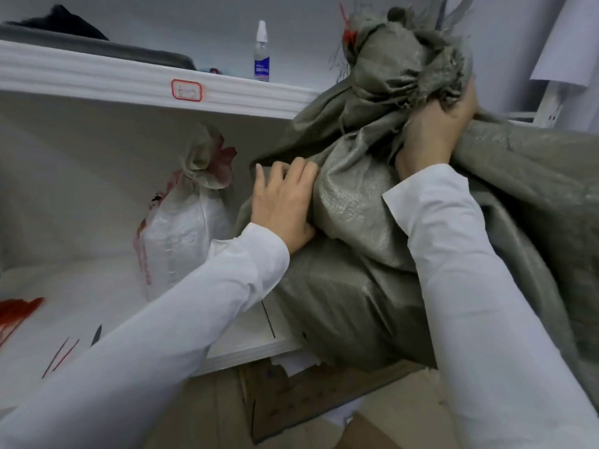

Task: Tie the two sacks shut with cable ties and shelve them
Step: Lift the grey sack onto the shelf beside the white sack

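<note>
A large grey-green woven sack point(353, 286) leans on the front right edge of the lower shelf point(252, 348). Its gathered neck point(385, 59) is bunched at the top with a red cable tie point(349, 33) on it. My right hand point(434, 131) grips the sack's cloth just below the neck. My left hand point(282, 199) lies on the sack's left side, fingers curled into a fold. A smaller white sack point(181, 228) with a tied grey-and-red top stands upright further back on the same shelf.
An upper shelf point(129, 79) with a red-bordered label carries a spray bottle point(262, 53) and a dark tray. Loose red cable ties point(61, 354) and a red bundle point(16, 312) lie at the lower shelf's left. Flattened cardboard point(308, 403) covers the floor below.
</note>
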`<state>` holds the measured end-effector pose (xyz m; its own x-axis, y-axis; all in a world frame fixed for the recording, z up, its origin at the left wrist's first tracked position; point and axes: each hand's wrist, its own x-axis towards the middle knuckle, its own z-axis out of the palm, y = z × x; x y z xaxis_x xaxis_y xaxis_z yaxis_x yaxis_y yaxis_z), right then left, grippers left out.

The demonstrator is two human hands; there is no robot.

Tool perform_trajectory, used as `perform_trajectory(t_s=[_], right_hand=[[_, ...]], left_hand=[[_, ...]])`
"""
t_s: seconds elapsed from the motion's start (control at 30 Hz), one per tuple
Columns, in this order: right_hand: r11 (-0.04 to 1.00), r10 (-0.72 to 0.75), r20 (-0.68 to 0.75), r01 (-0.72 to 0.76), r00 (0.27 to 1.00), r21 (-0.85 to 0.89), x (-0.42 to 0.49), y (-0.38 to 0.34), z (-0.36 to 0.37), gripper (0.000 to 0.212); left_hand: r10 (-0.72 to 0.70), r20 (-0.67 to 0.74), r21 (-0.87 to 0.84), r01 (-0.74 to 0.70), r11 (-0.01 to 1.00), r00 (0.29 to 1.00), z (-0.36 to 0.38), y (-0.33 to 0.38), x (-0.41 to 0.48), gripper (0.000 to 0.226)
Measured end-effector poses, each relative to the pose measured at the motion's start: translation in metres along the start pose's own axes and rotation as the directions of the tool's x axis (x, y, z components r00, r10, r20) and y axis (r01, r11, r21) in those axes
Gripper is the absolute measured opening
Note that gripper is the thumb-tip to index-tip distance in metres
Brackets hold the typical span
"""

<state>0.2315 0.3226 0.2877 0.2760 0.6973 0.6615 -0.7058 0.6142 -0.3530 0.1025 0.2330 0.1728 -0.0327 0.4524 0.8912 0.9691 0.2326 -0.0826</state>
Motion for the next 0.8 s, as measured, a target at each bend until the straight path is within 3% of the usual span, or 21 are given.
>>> perform_trajectory(t_s=[0.1, 0.17, 0.2, 0.27, 0.33, 0.4, 0.5, 0.57, 0.63, 0.73, 0.8], right_hand=[[0.997, -0.011, 0.035, 0.013, 0.999, -0.076, -0.001, 0.006, -0.013, 0.035], [0.951, 0.039, 0.154, 0.011, 0.987, -0.309, -0.005, 0.016, -0.023, 0.028], [0.883, 0.094, 0.240, 0.030, 0.966, -0.468, -0.010, 0.023, -0.030, 0.029], [0.655, 0.269, 0.399, 0.138, 0.877, -0.743, -0.021, 0.030, -0.046, 0.044], [0.386, 0.490, 0.434, 0.258, 0.756, -0.886, -0.032, 0.028, -0.058, 0.068], [0.259, 0.549, 0.432, 0.346, 0.715, -0.902, -0.037, 0.018, -0.065, 0.085], [0.209, 0.592, 0.419, 0.371, 0.689, -0.905, -0.036, -0.010, -0.069, 0.107], [0.131, 0.683, 0.386, 0.416, 0.620, -0.900, -0.037, -0.031, -0.074, 0.130], [-0.020, 0.792, 0.311, 0.531, 0.526, -0.847, -0.042, -0.050, -0.084, 0.146], [-0.224, 0.900, 0.110, 0.664, 0.422, -0.713, -0.065, -0.061, -0.110, 0.156], [-0.298, 0.885, 0.095, 0.709, 0.457, -0.639, -0.093, -0.049, -0.130, 0.154]], left_hand=[[0.002, 0.028, 0.030, -0.003, 1.000, 1.000, 0.008, 0.000, -0.002, 0.065], [-0.048, 0.131, 0.040, 0.043, 0.998, 0.990, 0.017, 0.001, -0.007, 0.065], [-0.071, 0.195, 0.048, 0.063, 0.997, 0.978, 0.021, 0.002, -0.009, 0.064], [-0.096, 0.313, 0.057, 0.082, 0.995, 0.945, 0.027, 0.007, -0.015, 0.063], [-0.101, 0.371, 0.066, 0.082, 0.994, 0.923, 0.027, 0.013, -0.015, 0.062], [-0.094, 0.391, 0.082, 0.067, 0.994, 0.915, 0.024, 0.018, -0.012, 0.064], [-0.103, 0.404, 0.092, 0.071, 0.993, 0.909, 0.023, 0.021, -0.008, 0.066], [-0.117, 0.412, 0.100, 0.083, 0.992, 0.904, 0.023, 0.023, -0.008, 0.066], [-0.145, 0.422, 0.103, 0.111, 0.988, 0.895, 0.022, 0.023, -0.008, 0.066], [-0.169, 0.416, 0.101, 0.139, 0.985, 0.893, 0.019, 0.022, -0.009, 0.065], [-0.170, 0.426, 0.109, 0.136, 0.985, 0.889, 0.016, 0.023, -0.011, 0.063]])
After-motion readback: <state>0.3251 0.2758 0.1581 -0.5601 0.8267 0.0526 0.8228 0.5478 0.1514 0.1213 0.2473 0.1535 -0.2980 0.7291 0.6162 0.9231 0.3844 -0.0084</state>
